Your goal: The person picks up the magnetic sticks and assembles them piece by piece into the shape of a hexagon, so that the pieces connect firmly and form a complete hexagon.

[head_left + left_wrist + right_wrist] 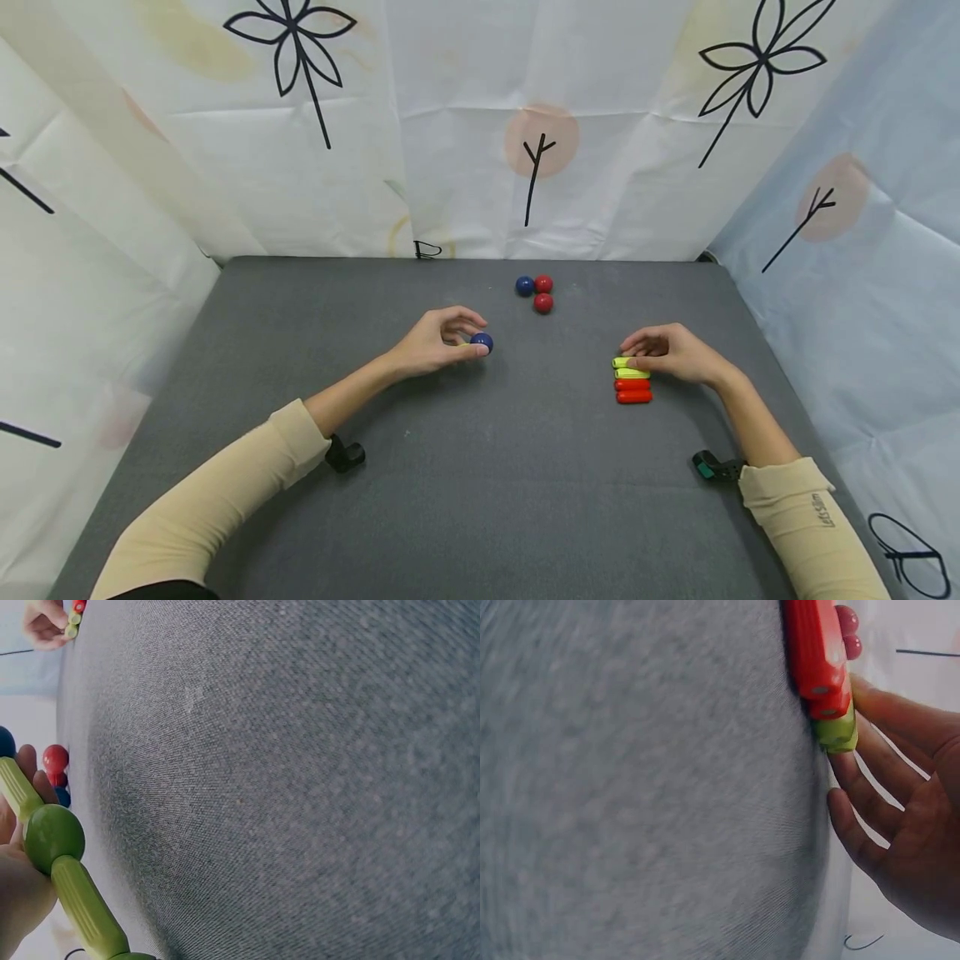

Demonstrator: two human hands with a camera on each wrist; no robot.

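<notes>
My left hand (442,340) holds a joined chain of magnetic-looking balls and rods just above the table, left of its middle. A dark blue ball (482,342) is at the chain's far end. In the left wrist view a yellow-green rod (20,789), a green ball (55,838) and another yellow-green rod (88,907) follow it; the palm hides most of this in the head view. At right, my right hand (678,354) pinches the farthest yellow-green rod (622,362) of a row. Beside that lie a second yellow-green rod (632,374) and two red rods (633,397).
Behind the hands, two red balls (543,303) and a blue ball (525,286) sit clustered toward the far edge of the grey table (480,500). Patterned white cloth (465,167) hangs around the back and sides. Black wrist cameras (345,455) are on both forearms.
</notes>
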